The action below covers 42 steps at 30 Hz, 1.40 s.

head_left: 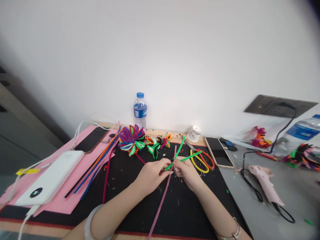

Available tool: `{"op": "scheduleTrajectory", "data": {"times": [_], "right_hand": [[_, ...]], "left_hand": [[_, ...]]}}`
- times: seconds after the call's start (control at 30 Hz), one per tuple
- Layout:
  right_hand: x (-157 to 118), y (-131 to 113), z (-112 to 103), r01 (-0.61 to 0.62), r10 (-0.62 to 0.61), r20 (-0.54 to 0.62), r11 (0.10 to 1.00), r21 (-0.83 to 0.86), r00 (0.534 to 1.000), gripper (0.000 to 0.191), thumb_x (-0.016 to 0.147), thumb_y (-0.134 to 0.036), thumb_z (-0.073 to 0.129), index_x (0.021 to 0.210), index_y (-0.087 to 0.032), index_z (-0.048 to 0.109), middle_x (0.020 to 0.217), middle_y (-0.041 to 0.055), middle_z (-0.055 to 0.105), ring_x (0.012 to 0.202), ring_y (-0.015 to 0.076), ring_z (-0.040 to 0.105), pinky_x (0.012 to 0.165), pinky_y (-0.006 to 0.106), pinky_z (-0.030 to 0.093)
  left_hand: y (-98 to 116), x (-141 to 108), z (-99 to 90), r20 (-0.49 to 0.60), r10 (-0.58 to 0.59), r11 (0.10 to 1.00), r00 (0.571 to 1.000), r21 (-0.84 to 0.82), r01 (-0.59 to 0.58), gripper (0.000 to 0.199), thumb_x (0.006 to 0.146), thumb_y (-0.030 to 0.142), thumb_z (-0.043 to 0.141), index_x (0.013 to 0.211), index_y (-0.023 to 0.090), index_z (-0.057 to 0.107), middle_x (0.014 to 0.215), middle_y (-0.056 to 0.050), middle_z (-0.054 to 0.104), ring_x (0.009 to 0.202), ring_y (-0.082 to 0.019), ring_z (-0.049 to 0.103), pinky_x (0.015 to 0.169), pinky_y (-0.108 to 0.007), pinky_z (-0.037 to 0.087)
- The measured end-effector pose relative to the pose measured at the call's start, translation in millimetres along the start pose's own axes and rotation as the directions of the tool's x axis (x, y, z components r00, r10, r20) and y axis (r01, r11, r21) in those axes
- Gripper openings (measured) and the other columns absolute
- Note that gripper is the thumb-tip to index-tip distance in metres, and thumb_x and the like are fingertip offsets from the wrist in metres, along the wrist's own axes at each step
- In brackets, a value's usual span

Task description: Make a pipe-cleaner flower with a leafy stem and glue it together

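Both hands pinch green pipe cleaners [183, 154] – left hand [151, 175], right hand [187, 173], fingers pressed together. Below lies a black mat [130, 186] on the surface – water bottle [140, 110] against a white wall [160, 50].

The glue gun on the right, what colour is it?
Pale pink glue gun, with a black cord; head view.

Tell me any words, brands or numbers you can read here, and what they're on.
None can be read.
Blue label on the water bottle: white marks, too blurred.
Small white tub: red print, too small.
White power bank: lit round display, unreadable.
Second bottle at right: label blurred.
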State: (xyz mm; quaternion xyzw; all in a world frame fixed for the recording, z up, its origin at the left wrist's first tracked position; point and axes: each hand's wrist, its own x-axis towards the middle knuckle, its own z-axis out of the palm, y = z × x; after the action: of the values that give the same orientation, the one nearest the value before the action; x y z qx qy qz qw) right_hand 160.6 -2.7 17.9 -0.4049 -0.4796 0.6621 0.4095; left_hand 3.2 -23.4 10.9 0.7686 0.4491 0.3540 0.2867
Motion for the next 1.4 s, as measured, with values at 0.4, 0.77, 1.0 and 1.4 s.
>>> {"op": "scheduleTrajectory", "data": {"times": [0.4, 0.77, 1.0, 1.4], "right_hand": [[1, 2, 3, -0.052, 0.051, -0.040, 0.998, -0.040, 0.998, 0.029, 0.067, -0.027, 0.054, 0.047, -0.018, 0.035, 0.040, -0.0096, 0.027, 0.034, 0.0024, 0.017, 0.037, 0.020, 0.009], [-1, 7, -2, 0.038, -0.035, 0.041, 0.997, -0.064, 0.999, 0.026, 0.067, -0.022, 0.052, 0.047, -0.018, 0.037, 0.040, -0.0084, 0.028, 0.038, 0.0044, 0.020, 0.040, 0.021, 0.012], [-5, 9, -3, 0.053, -0.052, 0.104, 0.999, -0.005, 0.993, 0.024, 0.067, -0.019, 0.053, 0.047, -0.017, 0.040, 0.040, -0.0075, 0.031, 0.039, 0.0051, 0.024, 0.041, 0.022, 0.015], [-7, 0, 0, 0.085, -0.099, 0.120, 0.989, 0.117, 0.988, 0.029, 0.067, -0.024, 0.059, 0.046, -0.017, 0.040, 0.040, -0.0083, 0.029, 0.037, 0.0045, 0.022, 0.040, 0.022, 0.013]], "left_hand": [[-5, 1, -3.8, 0.097, 0.215, 0.845, 0.972, 0.480, -0.235, 0.029, 0.089, 0.025, 0.031, 0.081, 0.017, 0.058, 0.066, -0.004, 0.061, 0.063, -0.014, 0.058, 0.058, -0.022, 0.038], [-2, 8, -4.3, 0.388, -0.122, 0.642, 0.913, -0.671, 0.371, 0.019, 0.081, 0.032, 0.050, 0.075, 0.014, 0.050, 0.056, 0.000, 0.060, 0.042, -0.010, 0.056, 0.044, -0.019, 0.042], [-1, 7, -4.4, 0.559, -0.063, 0.339, 0.827, -0.767, 0.544, 0.018, 0.076, 0.028, 0.058, 0.071, 0.013, 0.049, 0.051, 0.000, 0.060, 0.036, -0.006, 0.050, 0.038, -0.015, 0.040], [-3, 5, -3.1, 0.542, -0.079, 0.342, 0.837, -0.773, 0.533, 0.018, 0.077, 0.030, 0.055, 0.072, 0.014, 0.049, 0.049, 0.002, 0.056, 0.038, -0.008, 0.051, 0.041, -0.019, 0.041]]}}
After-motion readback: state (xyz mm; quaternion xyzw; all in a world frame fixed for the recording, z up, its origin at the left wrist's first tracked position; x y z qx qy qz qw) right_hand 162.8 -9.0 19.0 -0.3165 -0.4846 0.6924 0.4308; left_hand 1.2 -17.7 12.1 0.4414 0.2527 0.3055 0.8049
